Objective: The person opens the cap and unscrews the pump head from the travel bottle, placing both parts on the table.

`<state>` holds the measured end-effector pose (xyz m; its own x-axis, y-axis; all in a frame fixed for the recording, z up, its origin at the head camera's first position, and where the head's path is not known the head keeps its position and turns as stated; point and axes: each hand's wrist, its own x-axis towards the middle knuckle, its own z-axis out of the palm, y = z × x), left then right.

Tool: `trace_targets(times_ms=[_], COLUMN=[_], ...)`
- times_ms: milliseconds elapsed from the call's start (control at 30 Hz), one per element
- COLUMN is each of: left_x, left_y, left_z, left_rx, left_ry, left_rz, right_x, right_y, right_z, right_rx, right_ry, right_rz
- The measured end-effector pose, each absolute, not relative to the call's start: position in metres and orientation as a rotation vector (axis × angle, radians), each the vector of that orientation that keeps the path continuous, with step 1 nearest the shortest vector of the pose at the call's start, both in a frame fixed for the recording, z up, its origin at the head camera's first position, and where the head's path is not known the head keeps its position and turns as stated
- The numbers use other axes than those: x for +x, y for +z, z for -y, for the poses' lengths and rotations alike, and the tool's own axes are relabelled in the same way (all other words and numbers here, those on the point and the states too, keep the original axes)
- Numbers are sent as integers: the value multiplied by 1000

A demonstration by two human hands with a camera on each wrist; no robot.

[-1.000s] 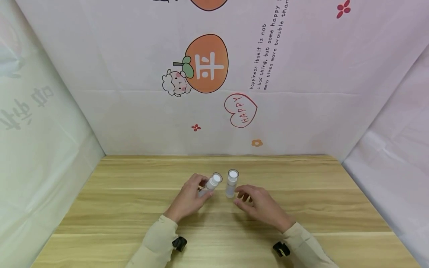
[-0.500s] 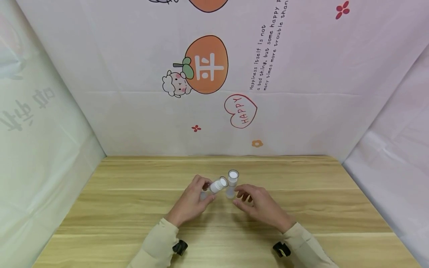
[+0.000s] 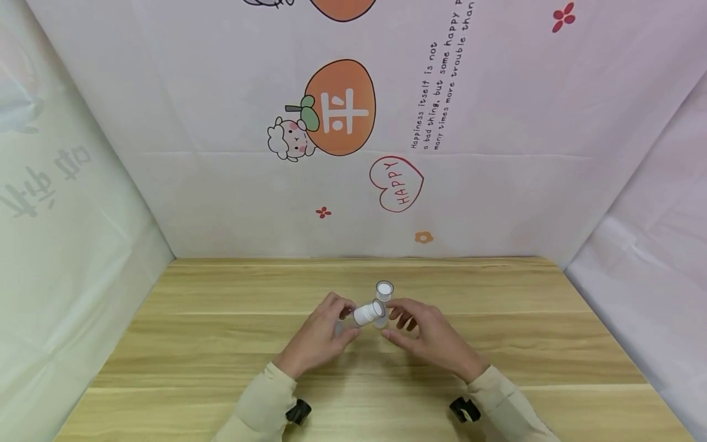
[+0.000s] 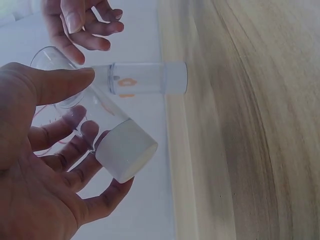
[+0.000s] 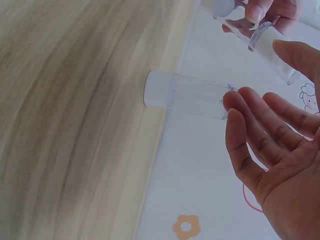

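My left hand point(image 3: 317, 334) holds a clear bottle point(image 3: 369, 313) with a white base, between thumb and fingers. Its clear-capped top leans right, in front of a second, similar bottle point(image 3: 385, 290) that stands upright on the table. The left wrist view shows the held bottle's white base point(image 4: 126, 150) near my fingertips. My right hand point(image 3: 433, 337) is beside both bottles, fingers loosely bent and nothing held. In the right wrist view its fingertips overlap the top of the standing bottle point(image 5: 197, 96); whether they touch it I cannot tell.
Both bottles are over the wood-grained table point(image 3: 221, 344), towards its back half. A white printed sheet point(image 3: 232, 202) rises behind the table, with more pale sheets at the left point(image 3: 72, 245) and right point(image 3: 652, 245). Black wrist straps point(image 3: 465, 410) sit on both sleeves.
The left hand has tipped its bottle further to the right, so the top now overlaps the standing bottle and nears the right fingertips. The right hand has barely moved.
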<state>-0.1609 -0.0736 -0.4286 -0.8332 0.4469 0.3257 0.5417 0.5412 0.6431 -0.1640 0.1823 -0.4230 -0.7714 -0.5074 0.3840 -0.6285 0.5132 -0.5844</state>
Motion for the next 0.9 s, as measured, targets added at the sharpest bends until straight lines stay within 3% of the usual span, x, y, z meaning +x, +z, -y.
trace_targets(times_ms=[900], left_x=[-157], left_y=[-425], left_z=[68], left_rx=[-922], left_ry=[-1025], left_rz=[2777], right_x=[-166], right_y=[-417], right_z=[-177], right_rx=[1051], right_ry=[1187], right_rz=[2579])
